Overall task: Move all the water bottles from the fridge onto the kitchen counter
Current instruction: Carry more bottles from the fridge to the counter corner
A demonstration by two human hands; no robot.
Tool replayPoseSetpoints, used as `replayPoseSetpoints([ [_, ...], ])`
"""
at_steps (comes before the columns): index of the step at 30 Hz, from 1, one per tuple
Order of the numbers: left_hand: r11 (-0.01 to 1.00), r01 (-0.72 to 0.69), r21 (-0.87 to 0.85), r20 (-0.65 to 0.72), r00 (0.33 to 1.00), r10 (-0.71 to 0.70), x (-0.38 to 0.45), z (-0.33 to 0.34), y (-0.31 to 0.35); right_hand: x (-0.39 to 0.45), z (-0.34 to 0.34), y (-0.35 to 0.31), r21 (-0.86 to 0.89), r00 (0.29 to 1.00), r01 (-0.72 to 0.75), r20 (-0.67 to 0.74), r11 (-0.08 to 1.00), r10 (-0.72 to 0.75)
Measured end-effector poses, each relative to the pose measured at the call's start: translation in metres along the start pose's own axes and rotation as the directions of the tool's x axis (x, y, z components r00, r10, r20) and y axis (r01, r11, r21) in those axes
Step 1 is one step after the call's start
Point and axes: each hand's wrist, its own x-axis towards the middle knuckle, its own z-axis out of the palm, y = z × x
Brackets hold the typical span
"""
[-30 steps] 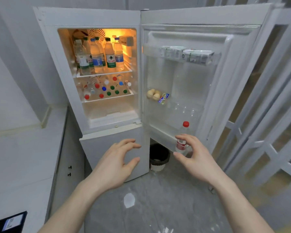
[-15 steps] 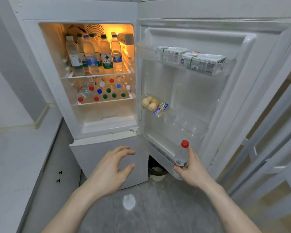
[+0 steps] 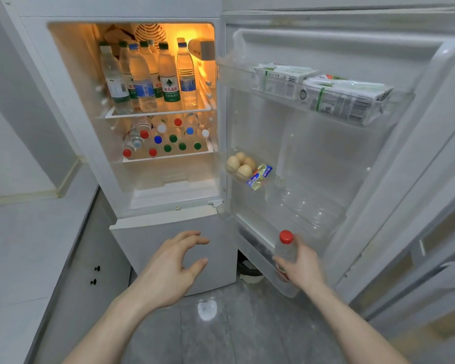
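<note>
The white fridge (image 3: 153,222) stands open in front of me. Several upright water bottles (image 3: 168,80) fill its top shelf. More bottles lie on the lower shelf (image 3: 166,143), caps of red, blue, green and white facing out. My right hand (image 3: 304,264) grips a clear bottle with a red cap (image 3: 285,246) at the door's bottom rack. My left hand (image 3: 172,266) hovers in front of the lower fridge compartment, fingers loosely spread, holding nothing.
The open fridge door (image 3: 352,153) carries milk cartons (image 3: 326,93) on its top rack and eggs (image 3: 241,164) in a small tray. A white kitchen counter (image 3: 24,245) runs along the left, with cabinet doors (image 3: 90,258) below. Grey tiled floor (image 3: 221,332) lies underfoot.
My right hand reached the red-capped bottle in the door's bottom rack and closed round it. The view has moved closer to the fridge. My left hand stayed hovering.
</note>
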Motion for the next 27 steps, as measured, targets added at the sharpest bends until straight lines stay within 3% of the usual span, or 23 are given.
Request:
replayPoseSetpoints([
  [9, 0.997, -0.075, -0.007, -0.036, 0.997, 0.074, 0.056, -0.028, -0.032, 0.012, -0.001, -0.073, -0.028, 0.958, 0.279, -0.057, 0.960, -0.280],
  [27, 0.977, -0.206, 0.054, -0.266, 0.940, 0.213, 0.208, -0.227, -0.119, 0.097, 0.026, -0.298, 0.158, 0.871, 0.485, -0.177, 0.860, -0.458],
])
